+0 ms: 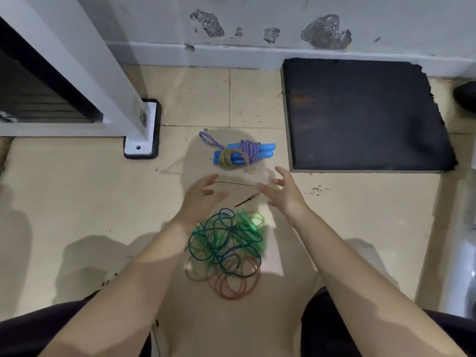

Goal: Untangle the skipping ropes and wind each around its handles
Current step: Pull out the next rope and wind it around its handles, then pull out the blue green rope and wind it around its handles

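A skipping rope with blue handles point(243, 153) lies on the tiled floor, its purple-and-white cord wound around the handles, with a loose loop sticking out to the left and a yellowish band around them. Nearer to me lies a tangled pile of thin ropes point(226, 251), blue-green and reddish-brown, with translucent green handles point(251, 225) at its upper right. My left hand point(203, 194) and my right hand point(282, 190) hover between the two bundles, fingers spread, holding nothing.
A black mat point(360, 114) lies on the floor to the right of the blue rope. A white post with a black-edged foot point(141, 140) stands at the left. The wall's skirting runs along the back. My dark-clothed knees frame the bottom of the view.
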Available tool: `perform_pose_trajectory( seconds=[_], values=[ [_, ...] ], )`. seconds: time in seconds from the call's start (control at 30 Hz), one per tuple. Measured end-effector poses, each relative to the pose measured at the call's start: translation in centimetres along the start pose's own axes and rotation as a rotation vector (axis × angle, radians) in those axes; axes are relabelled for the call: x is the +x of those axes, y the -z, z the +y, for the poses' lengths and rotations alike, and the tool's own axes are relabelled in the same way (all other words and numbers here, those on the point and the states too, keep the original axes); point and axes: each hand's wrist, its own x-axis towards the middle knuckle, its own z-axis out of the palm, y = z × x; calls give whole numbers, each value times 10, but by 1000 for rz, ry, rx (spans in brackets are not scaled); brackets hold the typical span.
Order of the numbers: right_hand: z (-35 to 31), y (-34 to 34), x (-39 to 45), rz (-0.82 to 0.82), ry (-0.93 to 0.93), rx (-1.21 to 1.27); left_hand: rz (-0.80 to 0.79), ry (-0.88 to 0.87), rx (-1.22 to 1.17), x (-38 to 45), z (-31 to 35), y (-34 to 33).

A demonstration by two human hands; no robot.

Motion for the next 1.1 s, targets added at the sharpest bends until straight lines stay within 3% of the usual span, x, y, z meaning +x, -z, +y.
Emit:
perform_pose_trajectory(
  seconds=[0.17, 0.27, 0.57, 0.77, 0.87, 1.1],
  values=[
    [62, -18, -1, -141, -85, -362, -120, 80, 275, -3, -55, -16],
    [84, -31, -3, -204, -20, -383, -118, 66, 414, -1, -76, -23],
    [95, -36, -10, -441, -104, -502, -272, 173, 365, 0, -88, -17],
    [26, -16, -41, -399, -48, -394, -329, 92, 284, -31, -26, 9],
    [-23, -3, -72, -456, -37, -349, -345, 30, 248, -64, 21, 26],
    [-132, 33, -180, -462, 233, -349, -388, -211, 151, -182, 149, 74]
  ],
)
